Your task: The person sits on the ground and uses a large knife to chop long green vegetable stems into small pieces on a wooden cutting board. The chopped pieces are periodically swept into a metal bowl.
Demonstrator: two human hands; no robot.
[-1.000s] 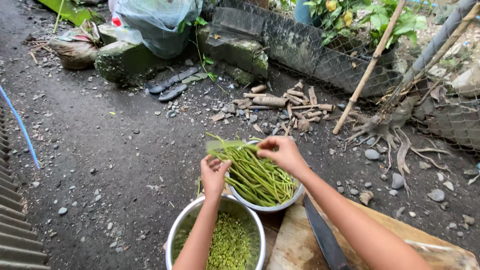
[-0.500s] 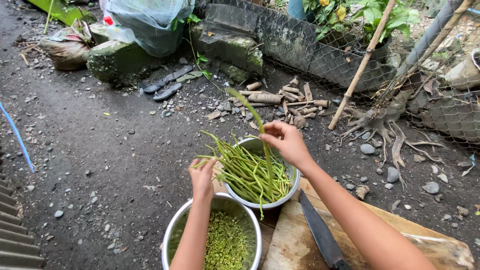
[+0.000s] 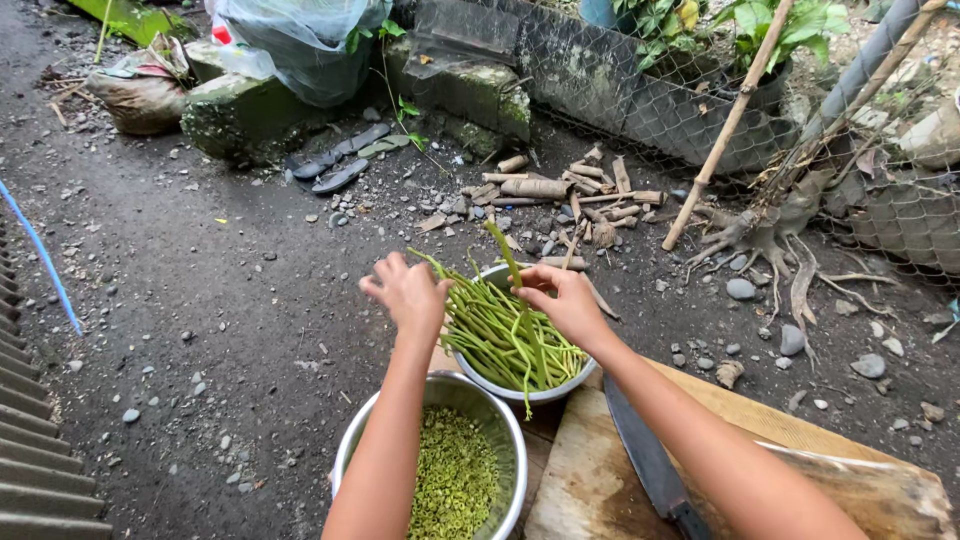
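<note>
The right hand (image 3: 568,300) pinches one long green bean (image 3: 518,300) between thumb and fingers, closed on its upper part, with the tip sticking up above the knuckles and the rest trailing down over the near rim of the bean bowl (image 3: 590,368). The left hand (image 3: 408,292) hovers loosely open with fingers curled, holding nothing, just left of that bowl and above the ends of the bean pile (image 3: 490,335).

The grip looks best kept light and close to the bean's end, so the pod lifts free without dragging its neighbours over the rim; the free hand seems well placed to steady the heap or take the pod's other end.

Nearer than the bean bowl, touching or almost touching it, stands a steel bowl (image 3: 345,455) of small chopped green pieces (image 3: 455,480). To the right of that bowl lies a wooden board (image 3: 800,460) with a dark knife (image 3: 645,460) on it, blade pointing toward the bean bowl. Beyond the bean bowl, wood scraps (image 3: 560,190) lie on the gravel.
</note>
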